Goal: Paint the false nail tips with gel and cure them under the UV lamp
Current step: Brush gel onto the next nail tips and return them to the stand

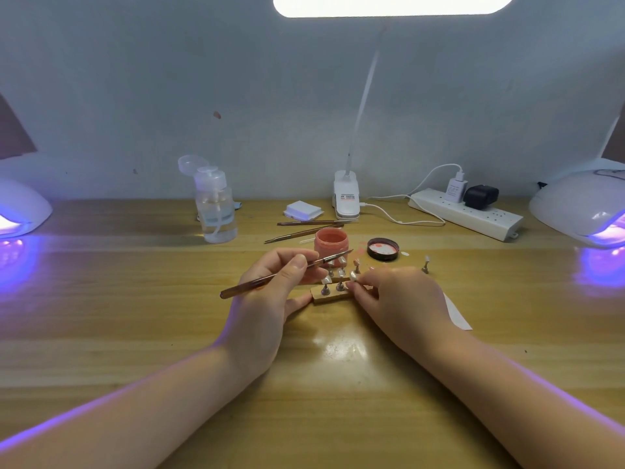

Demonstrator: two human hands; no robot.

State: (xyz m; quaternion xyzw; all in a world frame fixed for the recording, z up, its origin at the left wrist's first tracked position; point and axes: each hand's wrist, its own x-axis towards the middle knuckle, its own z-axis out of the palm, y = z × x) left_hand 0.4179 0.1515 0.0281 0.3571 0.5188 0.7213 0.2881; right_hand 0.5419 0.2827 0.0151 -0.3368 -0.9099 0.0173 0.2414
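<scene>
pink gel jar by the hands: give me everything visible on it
The gel jar is a small round pot, salmon pink, apparently plastic. It stands upright and open on the wooden table, just beyond the nail stands. Its black lid lies apart to the right, inside up. The brush tip crosses in front of it; contact cannot be told.

A thin brown brush [287, 274] lies slanted in the left hand [270, 292], bristle end up and to the right. Between the two hands sits a small wooden block [329, 297] carrying pale nail tips [341, 272] on little metal stands. The right hand [402, 299] pinches one tip [354, 275]. Just beyond the hands stands an open pink gel jar [331, 243], its dark lid [383, 249] beside it. One stand [425, 265] sits apart, beyond the right hand. Glowing UV lamps lie far left [20, 211] and far right [581, 211].
</scene>
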